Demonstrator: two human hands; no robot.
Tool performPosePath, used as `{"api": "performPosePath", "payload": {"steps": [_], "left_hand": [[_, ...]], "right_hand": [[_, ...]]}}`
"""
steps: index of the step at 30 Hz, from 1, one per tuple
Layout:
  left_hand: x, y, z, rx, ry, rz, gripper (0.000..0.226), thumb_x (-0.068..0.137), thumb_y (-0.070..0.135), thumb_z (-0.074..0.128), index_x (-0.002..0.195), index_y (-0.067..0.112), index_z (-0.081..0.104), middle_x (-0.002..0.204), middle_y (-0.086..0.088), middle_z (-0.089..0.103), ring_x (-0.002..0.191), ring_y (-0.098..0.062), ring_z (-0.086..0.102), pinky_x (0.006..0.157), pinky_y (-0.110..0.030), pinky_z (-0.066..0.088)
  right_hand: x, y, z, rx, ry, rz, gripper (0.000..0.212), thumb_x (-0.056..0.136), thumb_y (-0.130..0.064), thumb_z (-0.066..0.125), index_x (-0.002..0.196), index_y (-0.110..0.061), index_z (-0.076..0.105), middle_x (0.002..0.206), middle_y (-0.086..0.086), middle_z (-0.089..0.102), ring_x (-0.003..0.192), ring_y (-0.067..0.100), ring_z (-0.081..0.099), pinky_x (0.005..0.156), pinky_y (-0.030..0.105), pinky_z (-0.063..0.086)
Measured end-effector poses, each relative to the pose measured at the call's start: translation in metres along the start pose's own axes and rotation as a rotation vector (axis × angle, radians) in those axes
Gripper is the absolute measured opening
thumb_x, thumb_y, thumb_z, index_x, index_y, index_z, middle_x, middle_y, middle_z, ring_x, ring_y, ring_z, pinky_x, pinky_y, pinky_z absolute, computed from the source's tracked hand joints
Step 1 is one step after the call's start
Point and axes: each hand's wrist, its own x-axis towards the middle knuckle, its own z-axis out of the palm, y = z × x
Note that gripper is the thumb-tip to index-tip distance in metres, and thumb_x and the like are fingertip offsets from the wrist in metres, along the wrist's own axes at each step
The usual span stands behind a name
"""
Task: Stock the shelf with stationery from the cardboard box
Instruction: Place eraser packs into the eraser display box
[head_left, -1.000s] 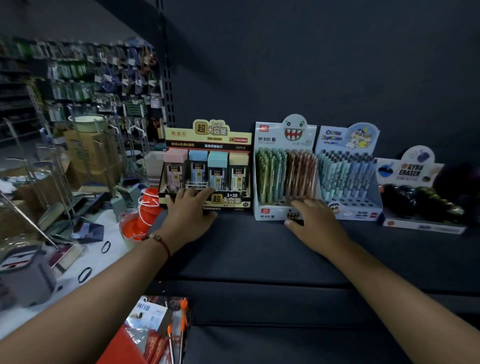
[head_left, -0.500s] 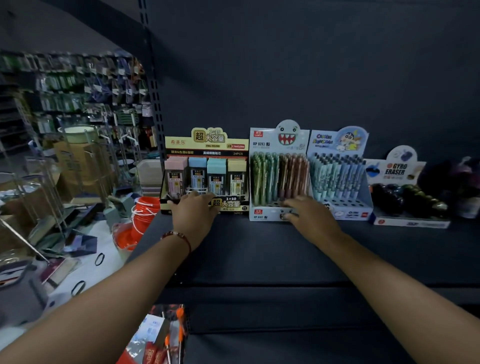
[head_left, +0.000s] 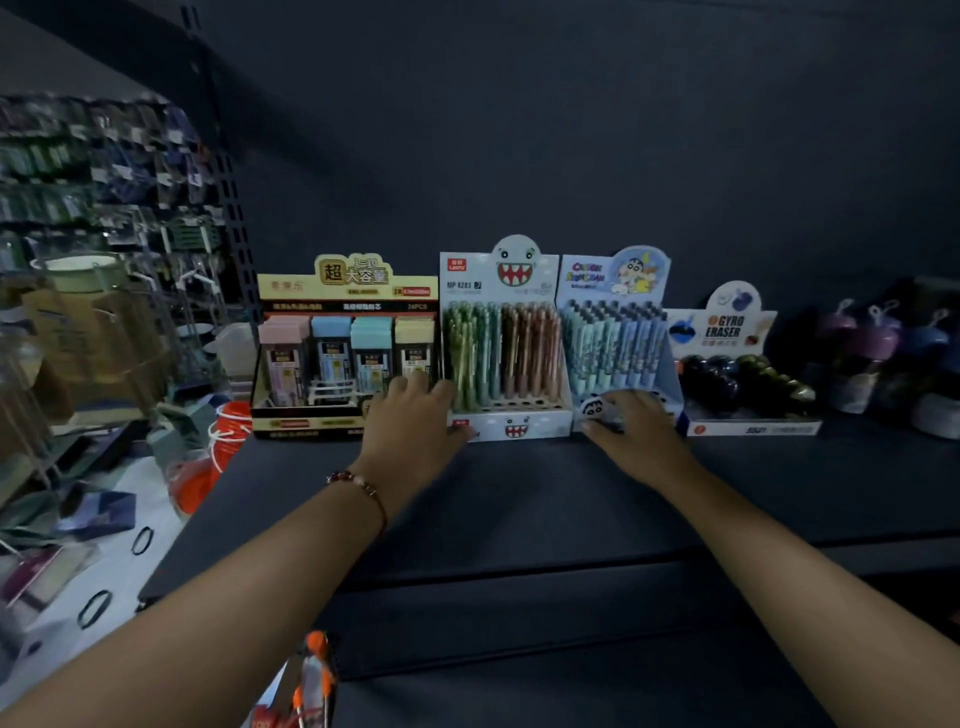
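dark shelf (head_left: 519, 499) (store racks (head_left: 104, 208) left) | left hand (head_left: 415, 415), right hand (head_left: 631, 426) spread on display boxes

Background, left of shelving: cluttered floor area, dim and blurred.

Orange coil of cord (head_left: 228, 431) with white bands sits at the lower left, beside it a white surface (head_left: 98, 582) bearing 2 dark rings (head_left: 141, 540). Hanging packaged goods on a pegboard rack (head_left: 98, 171) fill the upper left. Wire display stand (head_left: 78, 332) in front of it. Orange-handled tool (head_left: 311, 675) at bottom edge; type unclear.
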Motion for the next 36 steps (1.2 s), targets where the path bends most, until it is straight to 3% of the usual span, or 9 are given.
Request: {"api": "performPosePath", "payload": {"steps": [5,11,18,20,23,25,27,32,36], "left_hand": [[0.010,0.013,0.004,0.047,-0.008,-0.068,0.053,0.087,0.060,0.056,0.121,0.021,0.043,0.125,-0.007,0.053,0.120,-0.032,0.046,0.096,-0.049,0.042],[0.012,0.015,0.014,0.033,0.043,-0.088,0.049,0.087,0.058,0.056,0.116,0.020,0.046,0.120,-0.005,0.054,0.116,-0.031,0.046,0.097,-0.051,0.039],[0.008,0.022,0.004,0.025,0.007,-0.124,0.049,0.087,0.056,0.059,0.117,0.019,0.051,0.121,-0.007,0.052,0.116,-0.031,0.046,0.095,-0.049,0.043],[0.001,0.033,-0.005,0.060,0.063,-0.120,0.046,0.089,0.054,0.058,0.116,0.017,0.053,0.120,-0.009,0.049,0.114,-0.031,0.047,0.094,-0.045,0.044],[-0.012,0.064,-0.012,0.036,0.190,0.043,0.040,0.092,0.048,0.054,0.120,0.020,0.052,0.120,-0.006,0.049,0.114,-0.028,0.048,0.098,-0.043,0.040],[-0.014,0.093,-0.010,-0.075,0.145,0.199,0.044,0.094,0.048,0.053,0.131,0.024,0.049,0.128,-0.004,0.046,0.120,-0.026,0.045,0.103,-0.042,0.037],[-0.006,0.122,-0.004,-0.132,0.014,0.270,0.053,0.095,0.049,0.051,0.142,0.028,0.040,0.142,-0.004,0.038,0.131,-0.028,0.036,0.110,-0.044,0.031],[0.031,0.174,0.023,-0.056,-0.226,0.209,0.070,0.097,0.057,0.042,0.155,0.031,0.013,0.163,-0.008,0.006,0.148,-0.037,0.006,0.118,-0.055,0.011],[0.036,0.192,0.037,-0.029,-0.209,0.122,0.066,0.100,0.049,0.041,0.155,0.028,0.012,0.162,-0.007,0.010,0.147,-0.034,0.011,0.117,-0.058,0.012]], "right_hand": [[0.003,0.003,-0.007,0.039,-0.027,-0.019,0.055,0.092,-0.041,0.065,0.136,-0.014,0.049,0.140,0.010,0.041,0.129,0.027,0.042,0.098,0.030,0.035],[0.012,0.002,-0.008,0.067,-0.052,0.005,0.053,0.090,-0.037,0.067,0.135,-0.016,0.050,0.138,0.009,0.040,0.123,0.027,0.046,0.091,0.030,0.036],[-0.001,0.008,-0.025,0.135,-0.177,-0.031,0.063,0.089,-0.037,0.068,0.144,-0.019,0.042,0.149,0.005,0.034,0.136,0.025,0.040,0.104,0.035,0.037],[-0.013,0.021,-0.034,0.130,-0.124,-0.084,0.061,0.091,-0.038,0.067,0.144,-0.023,0.042,0.150,0.001,0.036,0.135,0.022,0.041,0.102,0.032,0.037],[-0.028,0.050,-0.049,0.062,0.116,-0.135,0.055,0.092,-0.034,0.065,0.142,-0.020,0.046,0.145,0.001,0.042,0.130,0.020,0.044,0.102,0.034,0.041],[-0.028,0.076,-0.059,-0.010,0.207,-0.096,0.055,0.091,-0.034,0.065,0.140,-0.017,0.049,0.142,0.006,0.046,0.128,0.024,0.047,0.104,0.039,0.042],[-0.023,0.100,-0.068,-0.125,0.142,0.013,0.063,0.091,-0.042,0.063,0.145,-0.016,0.043,0.148,0.010,0.042,0.134,0.029,0.041,0.109,0.042,0.037],[-0.013,0.134,-0.082,-0.203,-0.074,0.058,0.072,0.091,-0.058,0.054,0.152,-0.028,0.030,0.162,0.004,0.023,0.148,0.031,0.013,0.119,0.040,0.019],[-0.007,0.140,-0.090,-0.180,-0.095,-0.002,0.069,0.091,-0.054,0.057,0.151,-0.028,0.034,0.159,0.000,0.031,0.148,0.028,0.016,0.117,0.037,0.024]]}}
